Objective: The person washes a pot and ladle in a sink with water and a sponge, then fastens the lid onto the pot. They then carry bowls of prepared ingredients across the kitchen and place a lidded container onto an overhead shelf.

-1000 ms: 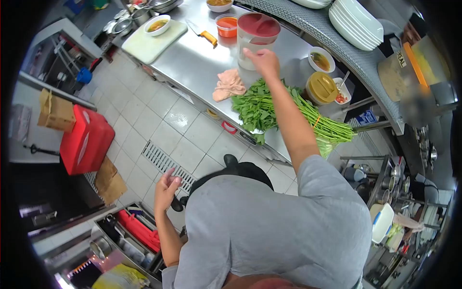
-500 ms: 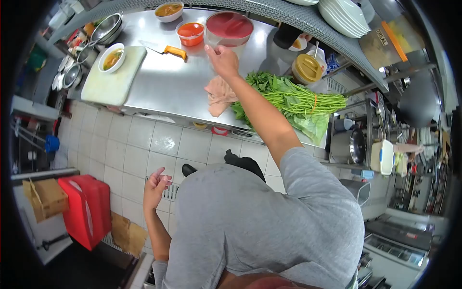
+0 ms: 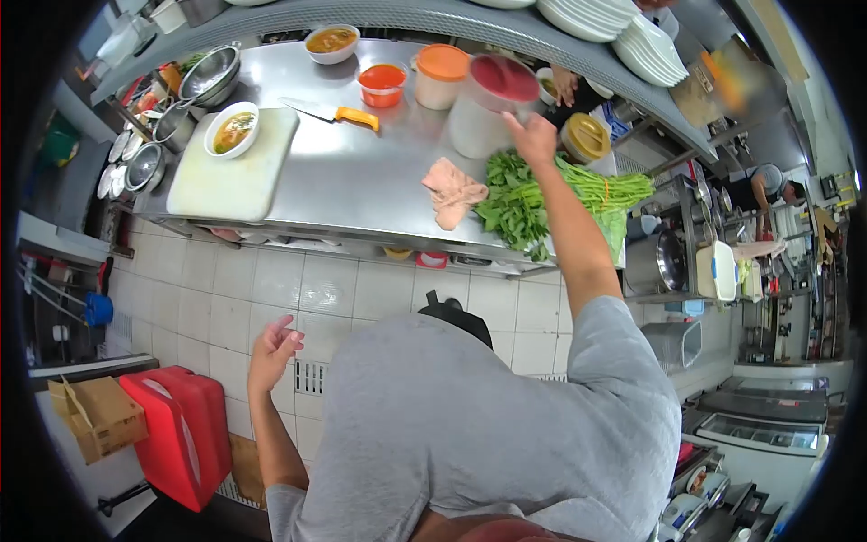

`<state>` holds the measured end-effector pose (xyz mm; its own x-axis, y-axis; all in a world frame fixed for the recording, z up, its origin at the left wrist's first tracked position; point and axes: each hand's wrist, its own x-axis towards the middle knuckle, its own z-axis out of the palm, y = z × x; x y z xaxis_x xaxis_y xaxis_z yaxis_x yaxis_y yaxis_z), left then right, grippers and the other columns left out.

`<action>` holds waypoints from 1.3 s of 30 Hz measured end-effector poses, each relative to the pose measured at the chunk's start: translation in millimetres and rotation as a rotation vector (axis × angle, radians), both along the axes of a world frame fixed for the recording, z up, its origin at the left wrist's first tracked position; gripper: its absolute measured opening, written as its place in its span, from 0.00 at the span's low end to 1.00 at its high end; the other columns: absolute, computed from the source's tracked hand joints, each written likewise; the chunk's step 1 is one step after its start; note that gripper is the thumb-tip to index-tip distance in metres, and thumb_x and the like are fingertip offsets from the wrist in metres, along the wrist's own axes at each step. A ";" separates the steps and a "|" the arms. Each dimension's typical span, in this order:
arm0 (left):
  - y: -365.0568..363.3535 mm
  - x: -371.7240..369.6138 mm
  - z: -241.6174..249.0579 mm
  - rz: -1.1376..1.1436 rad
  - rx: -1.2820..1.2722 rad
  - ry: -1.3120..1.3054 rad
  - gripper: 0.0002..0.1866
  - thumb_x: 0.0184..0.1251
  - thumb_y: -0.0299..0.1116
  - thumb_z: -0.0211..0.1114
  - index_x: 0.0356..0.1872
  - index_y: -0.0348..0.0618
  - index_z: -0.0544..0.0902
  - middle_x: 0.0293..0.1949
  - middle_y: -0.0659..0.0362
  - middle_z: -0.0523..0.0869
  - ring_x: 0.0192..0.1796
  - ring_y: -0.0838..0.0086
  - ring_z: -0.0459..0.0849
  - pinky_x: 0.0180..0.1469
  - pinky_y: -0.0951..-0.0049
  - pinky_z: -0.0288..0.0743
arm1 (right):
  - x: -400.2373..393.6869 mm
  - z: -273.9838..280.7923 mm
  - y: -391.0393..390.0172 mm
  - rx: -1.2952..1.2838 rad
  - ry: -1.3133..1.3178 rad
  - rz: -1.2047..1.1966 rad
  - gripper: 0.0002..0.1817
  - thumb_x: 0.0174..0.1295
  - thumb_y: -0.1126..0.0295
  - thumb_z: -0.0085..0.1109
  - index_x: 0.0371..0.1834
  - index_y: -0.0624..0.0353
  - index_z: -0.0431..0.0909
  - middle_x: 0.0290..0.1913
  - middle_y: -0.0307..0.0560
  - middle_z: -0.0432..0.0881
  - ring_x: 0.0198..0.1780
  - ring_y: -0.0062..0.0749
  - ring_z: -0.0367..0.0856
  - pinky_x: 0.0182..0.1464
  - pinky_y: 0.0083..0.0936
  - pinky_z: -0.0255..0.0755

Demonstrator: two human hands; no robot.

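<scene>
My right hand (image 3: 535, 140) is at the right side of a large translucent container with a red lid (image 3: 503, 77). Its fingers are closed against the container's edge, partly out of sight. A bunch of leafy green stems (image 3: 569, 194) lies on the steel counter beneath my right forearm. Left of it sits a crumpled pinkish cloth (image 3: 452, 191). My left hand (image 3: 274, 352) hangs over the floor, away from the counter, fingers loosely bent and apart with nothing in them. An orange-lidded tub (image 3: 441, 77) stands beside the red-lidded container.
A yellow-handled knife (image 3: 352, 116) lies near a tub of red sauce (image 3: 382, 86). One bowl of soup (image 3: 233, 131) rests on the white cutting board (image 3: 194, 185); another bowl (image 3: 331, 42) is behind. A co-worker's hand (image 3: 565, 86) shows beyond the counter, below the shelf (image 3: 406, 20).
The red-lidded container has shifted right along the counter together with my right hand, uncovering the orange-lidded tub. A co-worker's hand has come into view. My left hand stays empty.
</scene>
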<state>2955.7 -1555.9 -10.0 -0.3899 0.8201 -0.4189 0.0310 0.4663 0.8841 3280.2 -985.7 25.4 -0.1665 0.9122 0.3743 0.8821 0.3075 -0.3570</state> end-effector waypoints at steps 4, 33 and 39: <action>-2.2 -22.9 -4.7 -0.015 -0.010 -0.039 0.31 0.72 0.41 0.66 0.68 0.30 0.71 0.43 0.54 0.88 0.42 0.75 0.85 0.43 0.76 0.76 | 26.8 -5.8 8.9 0.140 0.051 -0.025 0.34 0.57 0.40 0.68 0.26 0.70 0.82 0.29 0.67 0.84 0.37 0.64 0.85 0.42 0.50 0.78; 39.7 -53.2 8.7 0.426 -0.069 -0.204 0.31 0.76 0.41 0.63 0.70 0.29 0.69 0.46 0.55 0.87 0.43 0.74 0.86 0.47 0.75 0.77 | -260.7 -112.8 89.4 -0.970 1.107 -0.023 0.21 0.69 0.54 0.55 0.24 0.58 0.80 0.23 0.43 0.81 0.20 0.28 0.77 0.21 0.28 0.70; 40.5 -91.9 5.8 0.377 -0.070 -0.202 0.30 0.76 0.41 0.62 0.69 0.30 0.70 0.46 0.55 0.87 0.44 0.74 0.86 0.48 0.74 0.78 | -233.6 -92.8 83.7 -0.605 0.980 -0.124 0.21 0.65 0.52 0.63 0.28 0.62 0.79 0.27 0.44 0.81 0.21 0.28 0.78 0.19 0.22 0.66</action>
